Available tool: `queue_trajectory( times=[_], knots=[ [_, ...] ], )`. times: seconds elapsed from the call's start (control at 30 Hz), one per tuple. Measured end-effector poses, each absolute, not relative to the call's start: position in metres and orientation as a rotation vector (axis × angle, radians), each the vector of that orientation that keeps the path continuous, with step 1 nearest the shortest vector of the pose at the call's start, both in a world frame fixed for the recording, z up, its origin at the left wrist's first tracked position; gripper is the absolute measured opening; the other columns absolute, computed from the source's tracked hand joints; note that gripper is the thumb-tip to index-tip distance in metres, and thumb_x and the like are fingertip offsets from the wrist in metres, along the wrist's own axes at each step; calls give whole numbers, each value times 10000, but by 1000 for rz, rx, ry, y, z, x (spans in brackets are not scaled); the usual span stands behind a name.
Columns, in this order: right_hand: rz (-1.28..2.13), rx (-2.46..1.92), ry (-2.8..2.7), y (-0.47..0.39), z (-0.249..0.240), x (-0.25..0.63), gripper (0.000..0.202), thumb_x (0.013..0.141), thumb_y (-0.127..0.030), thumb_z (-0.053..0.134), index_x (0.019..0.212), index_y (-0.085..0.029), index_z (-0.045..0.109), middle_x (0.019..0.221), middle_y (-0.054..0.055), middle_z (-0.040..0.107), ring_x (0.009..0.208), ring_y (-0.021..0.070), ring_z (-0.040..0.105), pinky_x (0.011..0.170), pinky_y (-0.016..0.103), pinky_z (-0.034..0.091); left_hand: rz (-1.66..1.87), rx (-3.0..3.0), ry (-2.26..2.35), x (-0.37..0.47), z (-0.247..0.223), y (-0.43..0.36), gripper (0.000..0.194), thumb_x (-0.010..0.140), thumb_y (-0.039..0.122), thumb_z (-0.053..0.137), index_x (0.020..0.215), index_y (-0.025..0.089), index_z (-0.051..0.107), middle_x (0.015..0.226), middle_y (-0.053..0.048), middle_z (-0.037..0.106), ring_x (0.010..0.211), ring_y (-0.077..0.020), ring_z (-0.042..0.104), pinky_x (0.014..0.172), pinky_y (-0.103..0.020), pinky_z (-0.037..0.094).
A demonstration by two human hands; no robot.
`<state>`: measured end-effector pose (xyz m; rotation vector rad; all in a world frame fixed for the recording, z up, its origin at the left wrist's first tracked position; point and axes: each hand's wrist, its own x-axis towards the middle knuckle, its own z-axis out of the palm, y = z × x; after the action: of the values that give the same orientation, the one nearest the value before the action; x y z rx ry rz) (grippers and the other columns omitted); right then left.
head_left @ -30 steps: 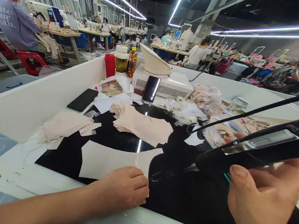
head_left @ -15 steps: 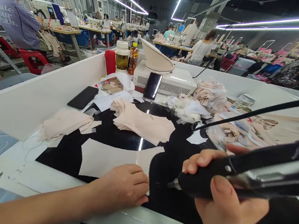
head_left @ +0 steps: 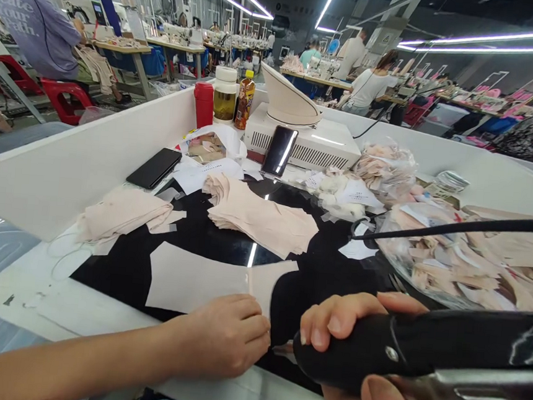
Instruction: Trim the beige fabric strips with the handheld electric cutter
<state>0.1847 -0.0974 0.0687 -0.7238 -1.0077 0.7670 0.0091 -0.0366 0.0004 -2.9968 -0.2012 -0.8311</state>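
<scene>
My left hand (head_left: 231, 334) rests at the front edge of the black work surface, its fingers pressed together on the right end of a flat pale fabric piece (head_left: 194, 279). Wrapped in my right hand (head_left: 352, 332) is a black handheld tool (head_left: 459, 341) with a metal lever. The tool's narrow metal tip points left, close to my left fingertips. Behind the flat piece lies a stack of pale pink fabric pieces (head_left: 262, 215). Another folded pink stack (head_left: 123, 212) sits to the left.
A black cable (head_left: 460, 226) crosses on the right, over bagged fabric scraps (head_left: 456, 266). At the back are a propped phone (head_left: 279, 151), a white machine (head_left: 304, 142), a jar (head_left: 224, 97) and bottles. White walls (head_left: 86, 172) border the table. People sit at sewing machines beyond.
My right hand has brought the tool left and slightly down, its tip nearer my left fingers. The view has shifted slightly. My left hand stays at the fabric.
</scene>
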Motion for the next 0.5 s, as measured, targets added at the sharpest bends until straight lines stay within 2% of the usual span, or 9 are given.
queue_trajectory(
  times=[0.17,0.5],
  knots=[
    [778,-717,-1004,-98,68,185,409,880,-385,849,1217,-300,633,827,-38,687,617,141,654,554,308,598,-728,-3025,-182,9,1,-35,262,1063,54,537,841,131,653,819,-38,624,760,-156,593,788,-277,553],
    [709,-696,-1005,-91,66,180,406,873,-383,843,1207,-297,630,814,-45,665,601,138,638,539,297,590,-737,-3023,-198,11,-7,-33,243,1052,53,575,837,141,645,847,-29,637,809,-152,614,837,-281,542]
  ],
)
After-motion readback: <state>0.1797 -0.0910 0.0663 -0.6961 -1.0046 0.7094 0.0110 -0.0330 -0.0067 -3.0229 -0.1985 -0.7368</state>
